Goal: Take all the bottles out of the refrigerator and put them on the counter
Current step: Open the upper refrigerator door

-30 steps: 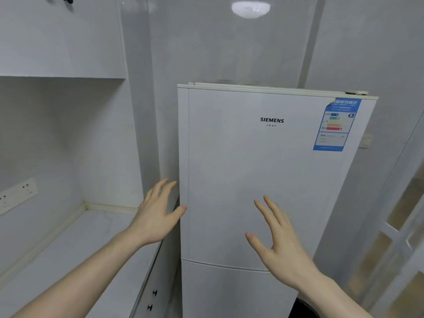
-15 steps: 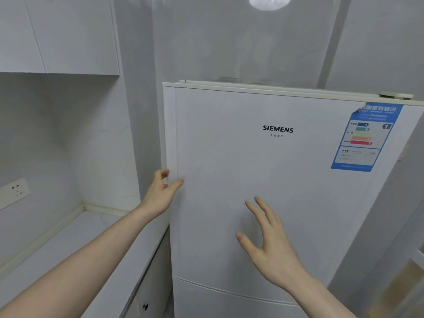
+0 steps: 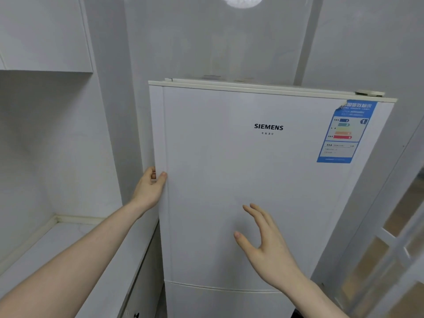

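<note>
A white Siemens refrigerator point(image 3: 252, 180) fills the middle of the view, and its upper door is closed. My left hand point(image 3: 149, 189) grips the door's left edge about halfway down, fingers curled behind the edge and thumb on the front. My right hand point(image 3: 263, 246) hovers in front of the lower part of the door with fingers spread and holds nothing. No bottles are visible; the inside of the refrigerator is hidden. The pale counter point(image 3: 57, 249) lies to the left of the refrigerator.
A white wall cabinet point(image 3: 46, 33) hangs above the counter. A blue energy label point(image 3: 344, 131) is stuck at the door's top right. A glazed door with white bars point(image 3: 394, 244) stands at the right. The freezer door point(image 3: 229, 304) sits below.
I have come closer to the refrigerator. My left hand has reached the door's left edge and curled round it. My right hand stays spread in front of the door.
</note>
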`<state>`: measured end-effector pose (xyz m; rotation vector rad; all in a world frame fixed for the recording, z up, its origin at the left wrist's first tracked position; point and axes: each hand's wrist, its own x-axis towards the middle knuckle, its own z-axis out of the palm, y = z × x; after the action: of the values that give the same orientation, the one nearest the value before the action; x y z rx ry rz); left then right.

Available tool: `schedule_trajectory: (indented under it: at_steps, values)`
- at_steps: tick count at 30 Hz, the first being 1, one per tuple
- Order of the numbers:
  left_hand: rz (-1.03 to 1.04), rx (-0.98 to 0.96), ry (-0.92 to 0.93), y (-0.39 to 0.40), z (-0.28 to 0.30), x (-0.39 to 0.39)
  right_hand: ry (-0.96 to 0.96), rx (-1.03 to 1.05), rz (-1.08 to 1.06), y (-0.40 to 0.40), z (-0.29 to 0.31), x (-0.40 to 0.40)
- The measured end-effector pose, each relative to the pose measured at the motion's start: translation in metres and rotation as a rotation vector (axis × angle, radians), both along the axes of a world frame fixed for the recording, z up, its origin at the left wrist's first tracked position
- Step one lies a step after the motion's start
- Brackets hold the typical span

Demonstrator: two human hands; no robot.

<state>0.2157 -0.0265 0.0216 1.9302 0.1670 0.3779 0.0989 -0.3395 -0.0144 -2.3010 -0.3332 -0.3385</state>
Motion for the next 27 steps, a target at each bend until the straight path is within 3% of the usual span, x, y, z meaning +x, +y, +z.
schedule_trajectory:
  at_steps: [9, 18, 27]
  values:
    - [-0.144, 0.093, -0.097, 0.017, 0.002, -0.056, 0.025, 0.024, -0.030, 0.041, -0.004, -0.053]
    - [-0.420, 0.355, -0.197, 0.059, 0.004, -0.129, 0.072, 0.037, 0.010, 0.094, 0.001, -0.126]
    - [-0.705, 0.296, -0.286, 0.041, 0.060, -0.182, 0.232, 0.041, 0.079, 0.134, 0.017, -0.198]
